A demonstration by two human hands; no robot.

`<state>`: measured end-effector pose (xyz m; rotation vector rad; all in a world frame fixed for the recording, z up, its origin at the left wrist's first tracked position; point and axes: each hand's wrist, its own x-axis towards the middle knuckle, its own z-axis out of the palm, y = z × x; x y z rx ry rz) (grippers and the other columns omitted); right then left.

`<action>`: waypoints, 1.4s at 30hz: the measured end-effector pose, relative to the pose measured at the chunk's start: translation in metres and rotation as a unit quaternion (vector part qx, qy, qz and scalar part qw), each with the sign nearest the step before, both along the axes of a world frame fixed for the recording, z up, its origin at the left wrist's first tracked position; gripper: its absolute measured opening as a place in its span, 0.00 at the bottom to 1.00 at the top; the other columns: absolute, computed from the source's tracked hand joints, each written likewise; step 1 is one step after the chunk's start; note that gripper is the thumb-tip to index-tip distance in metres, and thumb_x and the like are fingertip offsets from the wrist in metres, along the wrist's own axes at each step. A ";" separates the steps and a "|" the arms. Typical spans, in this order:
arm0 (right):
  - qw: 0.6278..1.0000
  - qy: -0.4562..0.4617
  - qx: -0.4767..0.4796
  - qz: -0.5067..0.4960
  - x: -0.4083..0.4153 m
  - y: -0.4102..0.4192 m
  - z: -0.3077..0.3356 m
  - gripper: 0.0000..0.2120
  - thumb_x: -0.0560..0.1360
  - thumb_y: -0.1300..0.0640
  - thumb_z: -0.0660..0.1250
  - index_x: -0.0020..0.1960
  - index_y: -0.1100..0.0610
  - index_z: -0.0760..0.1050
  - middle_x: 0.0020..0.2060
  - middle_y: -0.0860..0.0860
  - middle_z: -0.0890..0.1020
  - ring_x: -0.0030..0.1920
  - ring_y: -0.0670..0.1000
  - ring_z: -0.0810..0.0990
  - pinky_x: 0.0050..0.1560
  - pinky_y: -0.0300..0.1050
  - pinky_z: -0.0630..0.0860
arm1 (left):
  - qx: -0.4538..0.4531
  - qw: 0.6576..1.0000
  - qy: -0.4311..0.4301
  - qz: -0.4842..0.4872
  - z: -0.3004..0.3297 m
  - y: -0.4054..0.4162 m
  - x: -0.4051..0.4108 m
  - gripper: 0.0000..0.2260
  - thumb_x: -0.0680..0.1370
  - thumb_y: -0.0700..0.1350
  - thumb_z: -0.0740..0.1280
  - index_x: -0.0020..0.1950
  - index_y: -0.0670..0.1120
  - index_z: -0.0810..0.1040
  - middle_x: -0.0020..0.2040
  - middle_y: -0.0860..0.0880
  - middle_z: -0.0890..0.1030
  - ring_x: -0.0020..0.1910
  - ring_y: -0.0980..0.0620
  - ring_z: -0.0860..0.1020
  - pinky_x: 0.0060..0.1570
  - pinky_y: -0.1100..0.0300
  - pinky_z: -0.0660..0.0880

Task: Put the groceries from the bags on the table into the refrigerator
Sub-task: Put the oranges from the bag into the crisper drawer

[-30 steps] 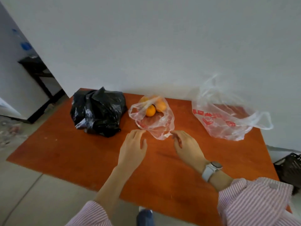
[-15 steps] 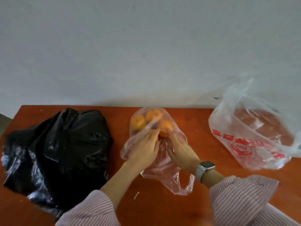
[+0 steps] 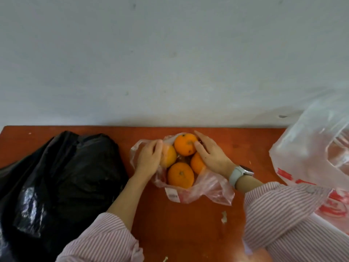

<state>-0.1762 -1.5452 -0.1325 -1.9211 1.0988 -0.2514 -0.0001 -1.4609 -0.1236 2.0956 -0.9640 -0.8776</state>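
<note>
Several oranges (image 3: 181, 174) lie in an opened clear plastic bag (image 3: 207, 191) on the orange-brown table (image 3: 188, 224). My left hand (image 3: 149, 159) cups the left orange (image 3: 169, 156) through the bag's film. My right hand (image 3: 211, 154) lies with fingers spread against the far orange (image 3: 184, 143) and covers part of the right orange (image 3: 196, 163). The bag's mouth is spread wide, with a white price label (image 3: 172, 195) at its near edge. The refrigerator is out of view.
A crumpled black plastic bag (image 3: 62, 178) fills the table's left side. A larger clear bag with red print (image 3: 311, 148) stands at the right, near my right sleeve. A grey wall runs directly behind the table. Small white scraps (image 3: 224, 216) lie on the wood.
I have come closer to the table. Both hands went from the bare wood to the bag, spread it open and uncovered the oranges, which they now touch on either side.
</note>
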 end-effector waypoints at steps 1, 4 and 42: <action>1.000 -0.015 0.020 -0.010 -0.002 0.000 -0.003 0.22 0.80 0.51 0.54 0.72 0.55 0.60 0.69 0.54 0.67 0.70 0.53 0.63 0.70 0.46 0.58 | 0.015 0.999 0.009 0.035 0.001 0.000 -0.003 0.13 0.81 0.46 0.54 0.42 0.49 0.76 0.41 0.50 0.77 0.40 0.56 0.73 0.48 0.58 0.66; 0.998 -0.053 0.006 -0.016 -0.009 0.004 -0.007 0.19 0.79 0.50 0.56 0.67 0.57 0.68 0.61 0.55 0.74 0.63 0.52 0.71 0.63 0.43 0.66 | 0.091 0.992 -0.042 0.073 0.000 0.003 -0.011 0.16 0.81 0.49 0.53 0.56 0.43 0.76 0.50 0.41 0.80 0.51 0.42 0.76 0.51 0.53 0.71; 0.974 0.151 -0.121 0.117 -0.052 0.027 0.007 0.41 0.68 0.40 0.68 0.73 0.51 0.51 0.68 0.51 0.61 0.65 0.52 0.63 0.66 0.50 0.62 | 0.053 0.970 -0.235 0.016 0.014 0.033 0.013 0.12 0.78 0.42 0.61 0.59 0.43 0.78 0.55 0.42 0.79 0.55 0.42 0.76 0.50 0.52 0.73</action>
